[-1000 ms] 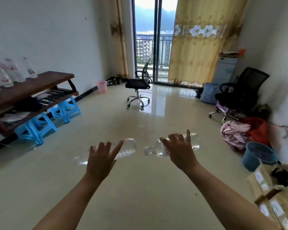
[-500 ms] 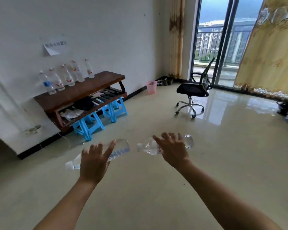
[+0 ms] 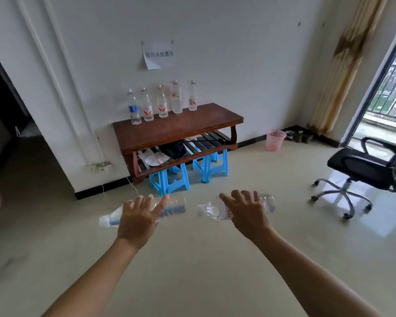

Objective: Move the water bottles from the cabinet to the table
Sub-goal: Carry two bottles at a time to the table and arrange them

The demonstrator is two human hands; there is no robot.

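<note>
Since the earlier frames the view has swung left, bringing the table (image 3: 178,129) squarely ahead, beyond both grips. Left hand (image 3: 136,219) clasps one bottle (image 3: 172,208); right hand (image 3: 247,213) clasps another (image 3: 212,209), both horizontal. Delivery appears imminent; five bottles (image 3: 162,101) already stand there.

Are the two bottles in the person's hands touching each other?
Apart. The head view shows bare floor between the base of the left hand's bottle and the cap of the right hand's bottle.
</note>
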